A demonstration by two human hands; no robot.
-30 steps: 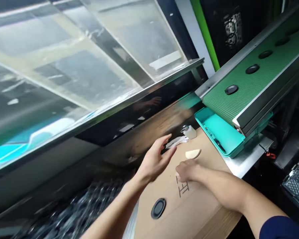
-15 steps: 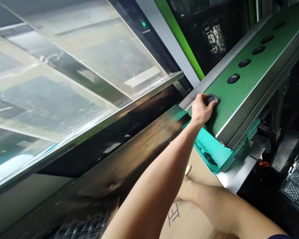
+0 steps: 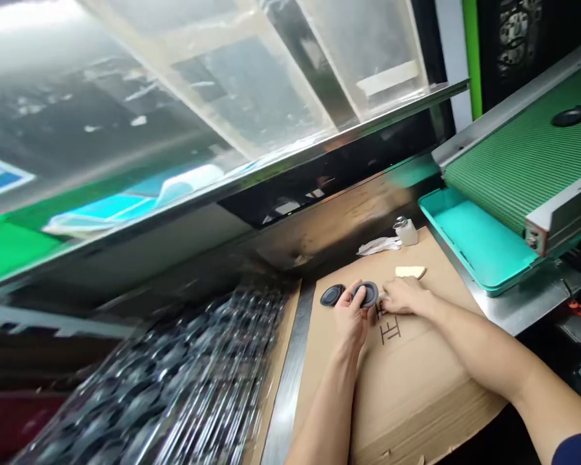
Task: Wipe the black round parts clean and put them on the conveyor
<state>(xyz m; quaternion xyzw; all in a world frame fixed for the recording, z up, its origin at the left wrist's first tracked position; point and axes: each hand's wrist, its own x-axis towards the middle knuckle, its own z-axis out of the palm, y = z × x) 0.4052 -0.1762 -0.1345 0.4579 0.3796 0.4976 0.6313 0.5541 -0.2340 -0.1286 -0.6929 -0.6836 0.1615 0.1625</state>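
Note:
My left hand (image 3: 352, 318) pinches a round black disc-shaped part (image 3: 366, 294) with a raised rim, held above the cardboard (image 3: 426, 361). A second black disc (image 3: 332, 295) lies just left of those fingers. Close by on the other side, my right hand (image 3: 405, 296) is closed, its fingertips pointing toward the held disc. Whatever those fingers may grip is too small and blurred to name. Behind the right hand lies a pale yellow, wedge-shaped piece (image 3: 410, 272). Black pen strokes (image 3: 390, 330) mark the cardboard below the hands.
At right, a green conveyor belt (image 3: 518, 171) carries black discs above a teal tray (image 3: 484, 258). A small bottle with a metal top (image 3: 407, 231) and crumpled white material (image 3: 380, 246) sit at the back. Clear plastic trays of black parts (image 3: 174, 381) stand at left, below a machine window (image 3: 252, 90).
My left hand has taken a disc from the belt's end and brought it over the cardboard, near my right hand. The view has swung left, showing the trays of parts.

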